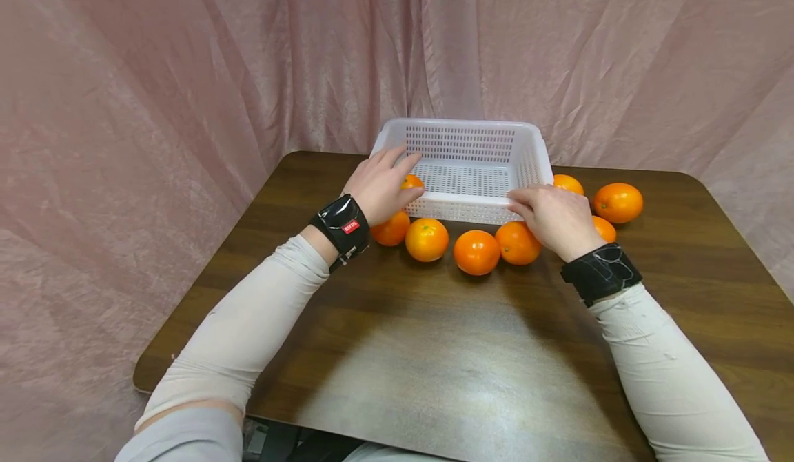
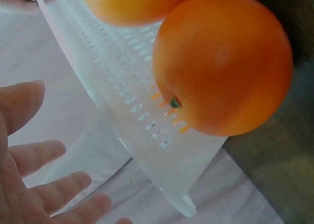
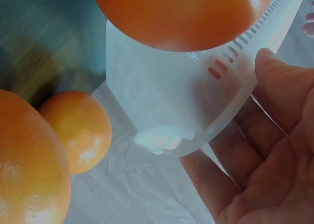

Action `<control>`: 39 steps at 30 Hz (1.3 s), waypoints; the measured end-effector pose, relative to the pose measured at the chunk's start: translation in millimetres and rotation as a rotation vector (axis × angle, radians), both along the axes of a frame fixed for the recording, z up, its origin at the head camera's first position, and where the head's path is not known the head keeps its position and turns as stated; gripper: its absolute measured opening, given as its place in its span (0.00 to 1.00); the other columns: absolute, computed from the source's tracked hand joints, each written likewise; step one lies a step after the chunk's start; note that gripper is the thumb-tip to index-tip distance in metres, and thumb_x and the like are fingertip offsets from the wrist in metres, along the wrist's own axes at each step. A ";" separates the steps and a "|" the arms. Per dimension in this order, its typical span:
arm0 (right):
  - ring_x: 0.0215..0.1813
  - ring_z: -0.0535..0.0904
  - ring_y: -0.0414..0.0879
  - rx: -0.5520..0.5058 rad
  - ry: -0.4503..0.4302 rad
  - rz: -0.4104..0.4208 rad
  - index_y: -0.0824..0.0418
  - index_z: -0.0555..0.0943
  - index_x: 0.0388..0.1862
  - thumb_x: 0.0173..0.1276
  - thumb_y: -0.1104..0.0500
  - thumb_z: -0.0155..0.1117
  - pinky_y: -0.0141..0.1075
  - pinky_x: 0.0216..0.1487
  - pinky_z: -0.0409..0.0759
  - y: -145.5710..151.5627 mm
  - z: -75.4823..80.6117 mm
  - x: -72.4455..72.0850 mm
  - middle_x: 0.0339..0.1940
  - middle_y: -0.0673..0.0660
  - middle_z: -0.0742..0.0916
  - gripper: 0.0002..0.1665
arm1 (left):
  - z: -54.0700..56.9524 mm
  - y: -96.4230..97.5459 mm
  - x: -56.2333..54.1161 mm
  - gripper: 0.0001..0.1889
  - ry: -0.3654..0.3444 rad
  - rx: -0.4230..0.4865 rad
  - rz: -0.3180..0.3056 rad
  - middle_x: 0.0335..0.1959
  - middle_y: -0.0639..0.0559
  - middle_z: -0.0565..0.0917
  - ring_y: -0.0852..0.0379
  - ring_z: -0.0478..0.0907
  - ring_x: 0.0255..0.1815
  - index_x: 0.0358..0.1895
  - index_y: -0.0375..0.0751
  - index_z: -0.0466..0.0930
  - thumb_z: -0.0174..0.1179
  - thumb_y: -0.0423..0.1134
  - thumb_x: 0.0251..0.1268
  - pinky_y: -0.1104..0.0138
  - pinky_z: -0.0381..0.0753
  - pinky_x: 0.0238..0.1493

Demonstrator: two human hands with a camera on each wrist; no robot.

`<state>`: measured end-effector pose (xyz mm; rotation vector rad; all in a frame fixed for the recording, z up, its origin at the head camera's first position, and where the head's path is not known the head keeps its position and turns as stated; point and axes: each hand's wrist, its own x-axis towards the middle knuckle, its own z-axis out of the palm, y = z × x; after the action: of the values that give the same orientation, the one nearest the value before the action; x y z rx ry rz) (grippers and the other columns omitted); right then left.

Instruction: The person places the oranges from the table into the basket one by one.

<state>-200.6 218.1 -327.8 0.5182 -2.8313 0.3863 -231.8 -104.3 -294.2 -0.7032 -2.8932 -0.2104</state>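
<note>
A white plastic basket (image 1: 465,208) with slotted walls stands at the back of the table. My right hand (image 1: 555,217) grips its front rim near the right corner; in the right wrist view the thumb (image 3: 270,62) is on the near side and the fingers go behind the rim. My left hand (image 1: 381,183) is over the basket's left front corner, fingers spread and apart from the rim in the left wrist view. An orange (image 1: 412,182) shows between its thumb and forefinger in the head view. Below that hand lies another orange (image 1: 391,229), close against the basket's front.
Along the basket's front sit more oranges, a yellower one (image 1: 426,240), one in the middle (image 1: 476,252) and one by my right hand (image 1: 518,243). Several others, including a large orange (image 1: 618,203), lie to the right. A pink curtain (image 1: 347,55) hangs behind the table (image 1: 434,352).
</note>
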 end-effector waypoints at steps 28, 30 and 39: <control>0.42 0.86 0.63 0.002 -0.003 0.007 0.57 0.90 0.57 0.81 0.53 0.71 0.62 0.38 0.81 0.1 -0.2 0.4 0.45 0.62 0.92 0.13 | -26.8 -15.1 48.1 0.34 0.124 0.062 -0.153 0.81 0.35 0.71 0.36 0.69 0.80 0.81 0.42 0.72 0.72 0.45 0.78 0.44 0.68 0.80; 0.41 0.86 0.63 0.001 -0.001 0.008 0.57 0.90 0.57 0.81 0.53 0.71 0.62 0.38 0.81 0.2 -0.3 0.4 0.45 0.62 0.92 0.13 | -30.4 -16.6 50.7 0.34 0.129 0.056 -0.150 0.81 0.34 0.71 0.34 0.69 0.80 0.81 0.42 0.72 0.72 0.46 0.78 0.43 0.67 0.80; 0.41 0.85 0.63 -0.002 0.001 0.005 0.57 0.90 0.57 0.81 0.53 0.72 0.61 0.37 0.80 0.1 -0.5 0.7 0.44 0.63 0.92 0.13 | -43.7 -22.1 59.0 0.35 0.165 0.015 -0.144 0.80 0.33 0.72 0.32 0.69 0.80 0.81 0.41 0.74 0.72 0.49 0.77 0.43 0.66 0.81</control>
<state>-200.0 218.3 -328.2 0.5253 -2.8284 0.3895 -172.7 -126.4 -337.9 -0.8837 -2.6853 -0.1814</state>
